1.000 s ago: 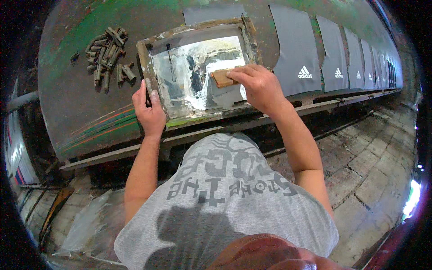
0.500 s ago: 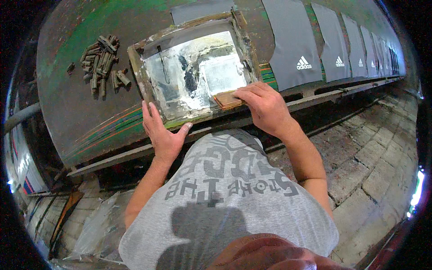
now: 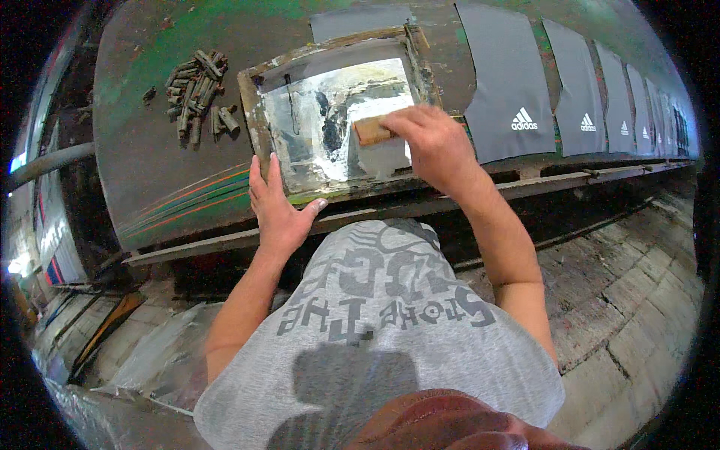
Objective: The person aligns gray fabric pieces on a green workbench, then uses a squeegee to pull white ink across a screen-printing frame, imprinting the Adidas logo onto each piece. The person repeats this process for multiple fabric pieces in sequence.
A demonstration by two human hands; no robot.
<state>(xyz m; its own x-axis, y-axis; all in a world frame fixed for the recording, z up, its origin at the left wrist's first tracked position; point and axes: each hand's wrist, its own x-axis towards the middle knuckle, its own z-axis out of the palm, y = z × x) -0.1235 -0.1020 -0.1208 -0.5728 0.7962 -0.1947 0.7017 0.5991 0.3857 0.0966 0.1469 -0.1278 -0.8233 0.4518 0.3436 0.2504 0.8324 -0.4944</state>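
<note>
A screen printing frame (image 3: 251, 112) with worn wooden sides lies on the long table, its mesh smeared with white ink (image 3: 384, 71) and dark patches. My left hand (image 3: 281, 214) rests at the near left corner of this frame, fingers and thumb spread against its side. With my right hand (image 3: 439, 146) I grip a squeegee (image 3: 369, 130) with a brown wooden body. It sits on the mesh, right of the middle, over the rectangular design area. Its lower edge and some of my fingertips are hidden.
Grey cut fabric pieces (image 3: 499, 82) with white prints lie in a row along the table (image 3: 150, 97) to the right. Another grey piece (image 3: 360, 22) shows beyond the frame. Several short dark sticks (image 3: 196, 94) are heaped at left. A rail (image 3: 195, 249) runs along the near edge.
My right hand has pushed the squeegee from the near side of the frame farther up the mesh. My left hand stays at the frame's corner. The whole view has shifted slightly.
</note>
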